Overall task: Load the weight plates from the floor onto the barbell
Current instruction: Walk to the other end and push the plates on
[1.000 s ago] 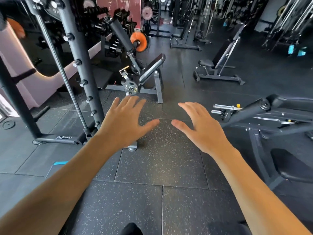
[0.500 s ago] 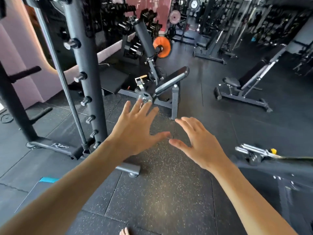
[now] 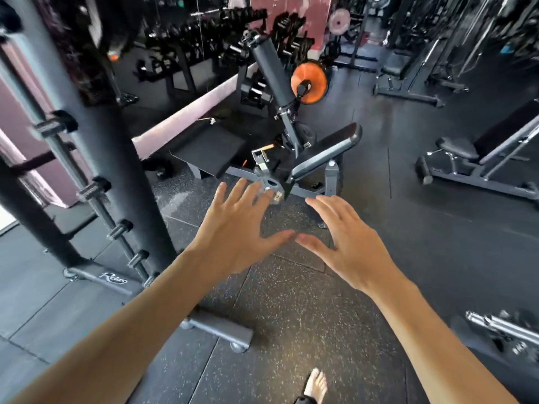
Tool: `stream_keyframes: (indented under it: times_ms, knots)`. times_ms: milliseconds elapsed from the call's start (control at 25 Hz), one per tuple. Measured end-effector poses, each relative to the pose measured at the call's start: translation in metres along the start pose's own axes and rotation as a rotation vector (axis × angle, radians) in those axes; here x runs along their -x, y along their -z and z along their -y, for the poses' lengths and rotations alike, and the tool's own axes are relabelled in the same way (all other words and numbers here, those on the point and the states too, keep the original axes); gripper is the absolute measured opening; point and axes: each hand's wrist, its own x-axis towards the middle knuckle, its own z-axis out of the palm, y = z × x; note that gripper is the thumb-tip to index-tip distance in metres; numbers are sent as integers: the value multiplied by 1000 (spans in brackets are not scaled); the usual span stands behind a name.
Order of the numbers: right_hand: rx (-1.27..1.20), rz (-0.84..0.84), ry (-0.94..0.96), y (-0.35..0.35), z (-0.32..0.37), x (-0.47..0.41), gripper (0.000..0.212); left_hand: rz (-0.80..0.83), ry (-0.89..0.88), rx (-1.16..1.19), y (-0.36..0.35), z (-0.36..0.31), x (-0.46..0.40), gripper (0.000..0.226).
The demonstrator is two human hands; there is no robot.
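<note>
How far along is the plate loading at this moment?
Nothing looks loaded yet. The left hand and right hand are both open and empty, stretched toward a small grey plate by the bench base. Everything is left: no barbell clearly shows.

Dim gym interior, dark floor (image 3: 291, 316) and equipment. Brightest light at 9 o'clock, off the pale wall (image 3: 17, 118). Motion blur toward 10 and 4 o'clock. Wide-angle bowing at edges. Forearms evenly lit, shadows soft.
</note>
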Motion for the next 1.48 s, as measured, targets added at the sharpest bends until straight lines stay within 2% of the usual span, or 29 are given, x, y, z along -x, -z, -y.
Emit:
stream_keyframes:
  times_ms: [200, 320, 640, 920, 1040, 1160, 1320, 1480]
  knots:
    - [-30, 11, 136, 29, -94, -91, 89, -28, 121, -42, -14, -32, -117, 96]
    - [-28, 6, 238, 55, -132, -151, 86, -100, 214, -60, -10, -42, -172, 93]
    - [-132, -23, 441, 60, -158, -306, 90, -137, 467, -107, -8, 7, -252, 96]
    - [-81, -53, 619, 50, -135, -451, 89, -264, 615, -122, -17, 84, -316, 92]
    - [-57, -39, 714, 58, -106, -521, 91, -342, 724, -139, -2, 126, -350, 91]
    - [-77, -93, 826, 63, -68, -583, 90, -422, 807, -207, 17, 167, -374, 93]
    - [-176, -105, 972, 63, -12, -639, 91, -520, 930, -353, 42, 202, -374, 88]
    - [-371, -145, 1228, 68, 54, -671, 88, -646, 1053, -442, 74, 218, -358, 74]
